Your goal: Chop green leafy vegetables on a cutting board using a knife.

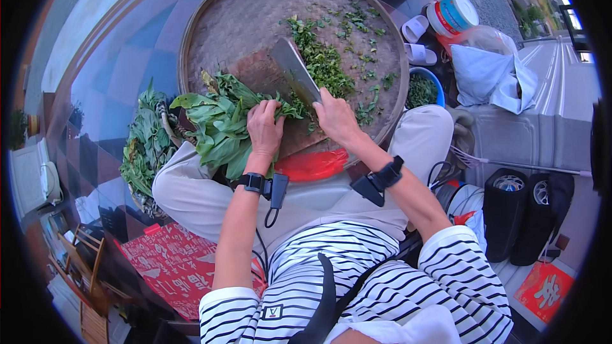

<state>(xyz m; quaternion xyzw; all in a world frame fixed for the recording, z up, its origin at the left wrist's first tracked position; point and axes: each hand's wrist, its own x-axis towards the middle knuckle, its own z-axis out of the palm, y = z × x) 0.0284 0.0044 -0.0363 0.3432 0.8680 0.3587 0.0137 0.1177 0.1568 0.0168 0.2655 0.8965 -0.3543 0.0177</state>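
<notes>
My left hand (266, 126) presses down on a bunch of leafy greens (222, 122), fingers curled over the stems. The greens lie across the near left part of a wooden chopping board (256, 69). In my right hand (336, 114) is the handle of a broad cleaver (297, 69), its blade angled away to the upper left. Chopped greens (327, 62) are heaped just right of the blade. Board and cuttings rest in a large round woven bamboo tray (239, 14). Loose bits of leaf are scattered over the tray's right side.
Left of my knee stands a woven basket (167, 124) of whole greens (146, 148). A blue bucket (441, 88) of chopped greens touches the right side. Red plastic (313, 165) lies at the tray's near edge. Slippers (415, 28) and a white tub (453, 14) are beyond.
</notes>
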